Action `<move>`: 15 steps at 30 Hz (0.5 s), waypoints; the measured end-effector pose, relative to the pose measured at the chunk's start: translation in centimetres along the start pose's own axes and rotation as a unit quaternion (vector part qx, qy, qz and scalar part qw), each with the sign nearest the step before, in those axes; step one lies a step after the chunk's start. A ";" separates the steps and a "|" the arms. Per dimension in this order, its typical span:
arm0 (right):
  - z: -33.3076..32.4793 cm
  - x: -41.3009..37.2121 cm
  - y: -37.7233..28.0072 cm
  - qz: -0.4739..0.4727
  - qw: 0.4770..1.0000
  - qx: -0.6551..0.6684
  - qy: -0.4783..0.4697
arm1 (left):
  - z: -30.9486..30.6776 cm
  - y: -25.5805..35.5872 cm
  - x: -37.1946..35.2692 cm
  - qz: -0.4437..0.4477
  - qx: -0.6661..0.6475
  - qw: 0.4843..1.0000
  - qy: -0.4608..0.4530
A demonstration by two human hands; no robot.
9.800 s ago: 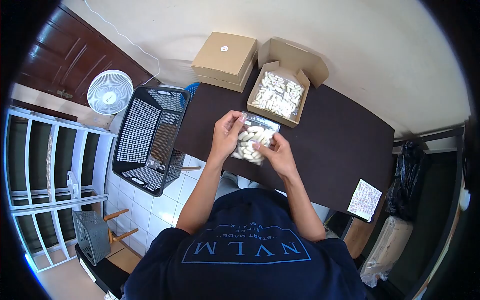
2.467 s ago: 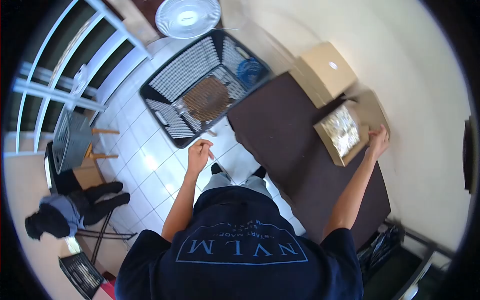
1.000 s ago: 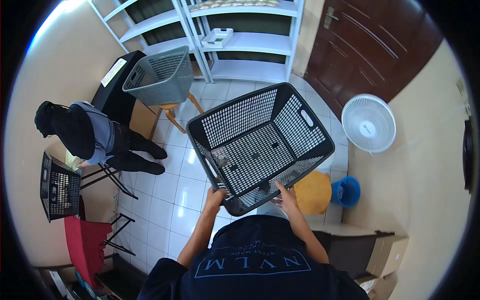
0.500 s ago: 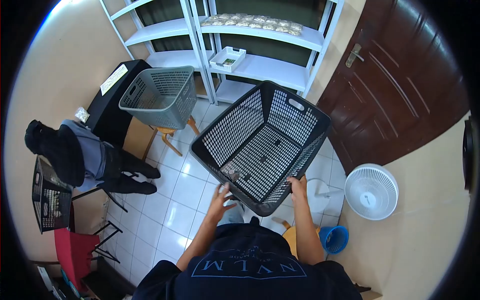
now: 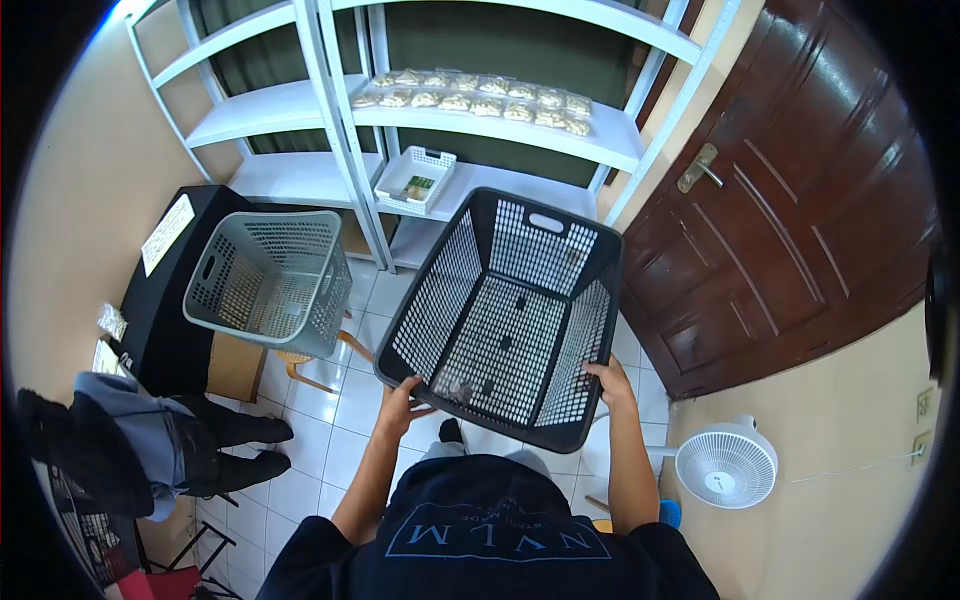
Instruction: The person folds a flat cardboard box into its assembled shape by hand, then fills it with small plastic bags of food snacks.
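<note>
A large black plastic basket (image 5: 505,335) with mesh walls hangs in front of my body, tilted so its inside faces me. My left hand (image 5: 398,408) is closed on its near left rim, thumb over the edge. At the right side, my right hand (image 5: 612,382) grips the rim with the thumb inside. One small clear packet (image 5: 455,390) lies in the basket's near left corner; its contents are too small to tell.
A grey basket (image 5: 310,310) stands on a wooden stool (image 5: 305,375) at left, beside a black-covered table (image 5: 165,300). White shelves (image 5: 500,125) hold several packets (image 5: 470,95) and a white tray (image 5: 415,180). A person (image 5: 140,430) stands at left; a fan (image 5: 725,465) is at right.
My left hand, open near the rim before, has closed on the basket's corner. The basket has turned slightly, and the view has moved toward the shelves.
</note>
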State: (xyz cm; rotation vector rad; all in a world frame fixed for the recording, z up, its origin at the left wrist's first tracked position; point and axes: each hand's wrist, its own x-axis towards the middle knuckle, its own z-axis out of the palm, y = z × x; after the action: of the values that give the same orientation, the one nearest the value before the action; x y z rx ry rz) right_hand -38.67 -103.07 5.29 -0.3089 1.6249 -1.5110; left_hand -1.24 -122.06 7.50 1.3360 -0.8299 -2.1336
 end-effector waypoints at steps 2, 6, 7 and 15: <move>-0.5 3.2 -0.1 0.004 1.000 0.015 -0.014 | 0.4 0.5 3.0 0.015 -0.027 0.999 -0.014; 0.6 7.8 -4.2 0.013 0.999 0.022 -0.020 | 2.3 2.0 8.2 0.024 -0.038 0.999 -0.004; 0.5 9.3 -5.1 0.022 0.999 0.026 -0.026 | 3.0 2.3 9.2 0.021 -0.040 0.999 -0.001; -1.9 20.6 -10.1 0.028 0.996 0.050 -0.065 | 11.6 4.5 14.2 0.060 -0.063 0.995 0.046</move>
State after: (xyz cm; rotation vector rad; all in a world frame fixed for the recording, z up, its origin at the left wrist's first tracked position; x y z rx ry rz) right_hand -55.90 -118.36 5.55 -0.2967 1.4409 -1.4924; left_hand -17.19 -132.04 5.86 1.2759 -0.7072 -1.9818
